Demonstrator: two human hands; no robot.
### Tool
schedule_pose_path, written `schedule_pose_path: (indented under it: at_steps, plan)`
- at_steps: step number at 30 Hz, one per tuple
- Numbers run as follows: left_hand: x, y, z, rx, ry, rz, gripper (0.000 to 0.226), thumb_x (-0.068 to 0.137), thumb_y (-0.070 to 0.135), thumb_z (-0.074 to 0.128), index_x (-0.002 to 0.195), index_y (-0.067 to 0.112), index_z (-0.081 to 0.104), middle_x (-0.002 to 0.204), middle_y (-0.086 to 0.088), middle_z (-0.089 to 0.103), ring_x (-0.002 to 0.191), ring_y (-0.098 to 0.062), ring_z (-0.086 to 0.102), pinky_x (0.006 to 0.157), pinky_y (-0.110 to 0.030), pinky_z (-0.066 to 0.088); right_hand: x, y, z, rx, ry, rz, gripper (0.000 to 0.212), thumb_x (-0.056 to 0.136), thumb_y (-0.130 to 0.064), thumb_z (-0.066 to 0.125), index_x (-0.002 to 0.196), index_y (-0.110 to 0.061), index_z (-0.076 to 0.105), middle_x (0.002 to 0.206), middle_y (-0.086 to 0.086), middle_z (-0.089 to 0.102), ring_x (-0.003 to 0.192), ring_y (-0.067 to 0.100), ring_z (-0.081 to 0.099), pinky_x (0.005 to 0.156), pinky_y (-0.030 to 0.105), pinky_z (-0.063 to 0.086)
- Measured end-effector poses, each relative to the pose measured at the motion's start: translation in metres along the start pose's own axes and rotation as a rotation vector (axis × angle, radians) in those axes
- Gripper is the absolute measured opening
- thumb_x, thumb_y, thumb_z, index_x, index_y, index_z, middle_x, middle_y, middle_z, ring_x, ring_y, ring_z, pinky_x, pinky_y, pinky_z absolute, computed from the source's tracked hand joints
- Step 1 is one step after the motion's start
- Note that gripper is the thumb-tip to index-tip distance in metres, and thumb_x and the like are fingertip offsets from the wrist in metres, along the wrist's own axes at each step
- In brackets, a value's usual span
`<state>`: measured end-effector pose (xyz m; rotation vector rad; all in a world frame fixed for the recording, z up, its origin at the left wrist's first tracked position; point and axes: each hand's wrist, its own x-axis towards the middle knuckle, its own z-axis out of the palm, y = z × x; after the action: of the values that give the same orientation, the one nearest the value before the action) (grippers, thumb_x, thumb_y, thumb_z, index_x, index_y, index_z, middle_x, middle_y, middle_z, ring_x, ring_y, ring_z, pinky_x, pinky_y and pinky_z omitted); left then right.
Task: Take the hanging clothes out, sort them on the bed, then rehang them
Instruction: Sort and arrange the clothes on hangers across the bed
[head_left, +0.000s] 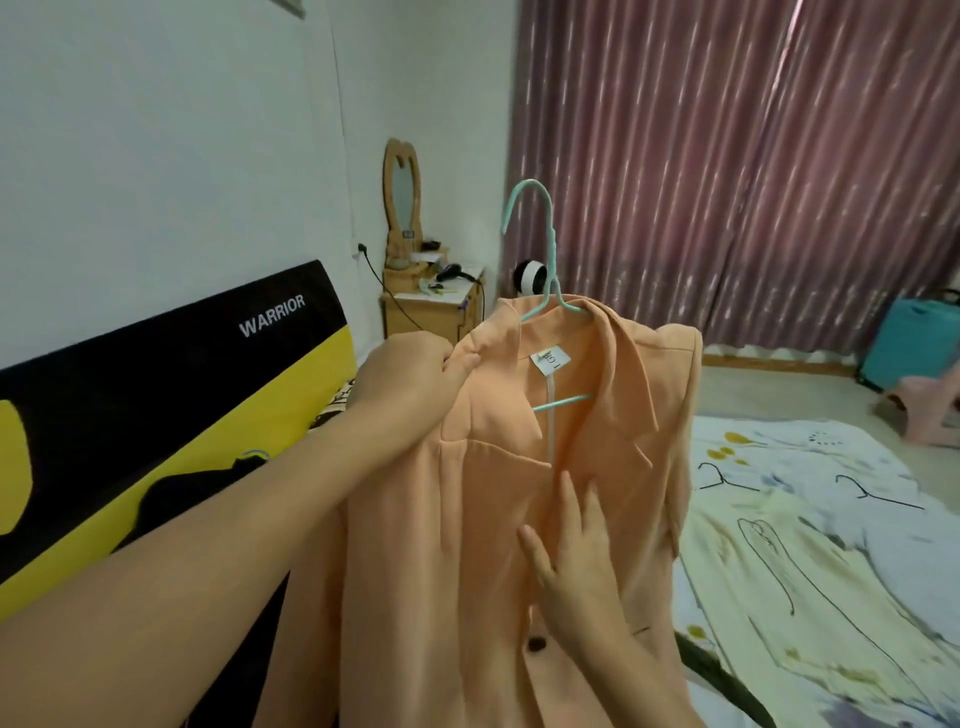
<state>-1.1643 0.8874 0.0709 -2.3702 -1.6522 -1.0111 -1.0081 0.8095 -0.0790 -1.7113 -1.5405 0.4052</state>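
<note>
The orange jacket (545, 493) is up in the air, held over the near edge of the bed (810, 545), already on its pale green hanger (545, 260) with the hook standing free above the collar. The left hand (410, 374) grips the jacket at its left shoulder, fingers and thumb curled round the fabric beside the lapel, and carries the weight there. The right hand (576, 556) lies flat on the front of the jacket, fingers spread and straight, pressing the cloth just above the dark button (535, 644); it holds nothing.

By the look of it this is the rehanging step: garment dressed on the hanger, front being smoothed. The far shoulder (680, 343) sits a little bunched, so that may want settling on the hanger arm first.

What the next move seems to call for: a hand on the hook itself, since neither has it now, then carrying the jacket upright to the rail, which is out of view. On the floral bedspread two spare black hangers (878, 496) lie well apart from the jacket, so more clothes may be waiting.
</note>
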Motion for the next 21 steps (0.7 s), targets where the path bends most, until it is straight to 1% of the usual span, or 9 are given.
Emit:
schedule_pose_path:
  at_steps: [1, 5, 6, 8, 11, 13, 15, 17, 21]
  plan:
    - [0.008, -0.001, 0.006, 0.011, -0.008, 0.003, 0.044, 0.093, 0.042, 0.044, 0.062, 0.013, 0.055, 0.056, 0.002, 0.042, 0.066, -0.024, 0.045, 0.053, -0.032, 0.023, 0.002, 0.004, 0.006, -0.005, -0.027, 0.028, 0.071, 0.095, -0.04, 0.044, 0.15, -0.023, 0.001, 0.158, 0.008, -0.008, 0.146, 0.02, 0.001, 0.116, 0.028, 0.007]
    - [0.046, 0.005, 0.03, 0.039, -0.018, -0.012, 0.047, 0.093, 0.043, 0.043, 0.053, 0.018, 0.04, 0.057, 0.001, 0.04, 0.067, -0.025, 0.044, 0.05, -0.032, 0.021, 0.021, 0.023, 0.027, -0.056, -0.117, 0.067, 0.077, 0.093, -0.047, 0.045, 0.15, -0.024, -0.003, 0.157, 0.006, -0.013, 0.146, 0.018, -0.002, 0.117, 0.027, 0.008]
    - [0.057, 0.009, 0.036, 0.048, -0.018, -0.021, 0.047, 0.093, 0.044, 0.043, 0.053, 0.018, 0.039, 0.057, 0.001, 0.039, 0.068, -0.025, 0.044, 0.051, -0.032, 0.022, 0.028, 0.029, 0.031, -0.065, -0.14, 0.078, 0.079, 0.093, -0.048, 0.045, 0.15, -0.025, -0.004, 0.157, 0.005, -0.014, 0.146, 0.018, -0.002, 0.117, 0.027, 0.009]
    - [0.079, 0.017, 0.047, 0.057, -0.017, -0.033, 0.047, 0.093, 0.043, 0.044, 0.054, 0.017, 0.038, 0.058, 0.001, 0.039, 0.067, -0.024, 0.043, 0.048, -0.032, 0.02, 0.042, 0.04, 0.035, -0.069, -0.175, 0.092, 0.081, 0.092, -0.05, 0.046, 0.149, -0.026, -0.006, 0.157, 0.004, -0.014, 0.146, 0.019, -0.001, 0.118, 0.03, 0.012]
    - [0.115, 0.035, 0.066, 0.041, -0.017, -0.045, 0.046, 0.094, 0.042, 0.044, 0.056, 0.016, 0.041, 0.059, 0.0, 0.04, 0.065, -0.023, 0.043, 0.046, -0.03, 0.019, 0.069, 0.059, 0.033, -0.047, -0.201, 0.094, 0.081, 0.091, -0.051, 0.046, 0.149, -0.029, -0.006, 0.158, 0.003, -0.013, 0.146, 0.018, -0.001, 0.117, 0.031, 0.011]
    - [0.141, 0.05, 0.082, 0.038, -0.017, -0.037, 0.046, 0.094, 0.043, 0.043, 0.059, 0.013, 0.043, 0.062, -0.002, 0.044, 0.068, -0.025, 0.045, 0.048, -0.031, 0.022, 0.091, 0.073, 0.027, -0.044, -0.192, 0.093, 0.08, 0.091, -0.051, 0.046, 0.149, -0.03, -0.005, 0.158, 0.003, -0.012, 0.146, 0.018, -0.001, 0.116, 0.031, 0.01]
    - [0.167, 0.065, 0.099, 0.032, -0.014, -0.041, 0.044, 0.094, 0.044, 0.042, 0.065, 0.011, 0.046, 0.071, -0.005, 0.048, 0.072, -0.025, 0.047, 0.055, -0.031, 0.028, 0.115, 0.089, 0.021, -0.063, -0.164, 0.088, 0.08, 0.092, -0.051, 0.045, 0.149, -0.028, -0.005, 0.158, 0.005, -0.009, 0.146, 0.018, -0.002, 0.116, 0.029, 0.007]
    - [0.193, 0.08, 0.115, 0.013, -0.013, -0.057, 0.042, 0.094, 0.045, 0.042, 0.072, 0.01, 0.05, 0.077, -0.007, 0.05, 0.075, -0.026, 0.047, 0.059, -0.033, 0.03, 0.138, 0.104, 0.014, -0.078, -0.123, 0.077, 0.08, 0.092, -0.05, 0.045, 0.149, -0.025, -0.006, 0.158, 0.007, -0.008, 0.146, 0.018, -0.003, 0.116, 0.028, 0.006]
    - [0.242, 0.096, 0.143, -0.053, -0.026, -0.129, 0.043, 0.094, 0.046, 0.04, 0.083, 0.007, 0.056, 0.084, -0.01, 0.054, 0.077, -0.026, 0.047, 0.059, -0.033, 0.031, 0.181, 0.131, 0.003, -0.066, -0.056, 0.124, 0.081, 0.093, -0.046, 0.045, 0.15, -0.021, -0.008, 0.158, 0.008, -0.009, 0.146, 0.019, -0.002, 0.116, 0.029, 0.007]
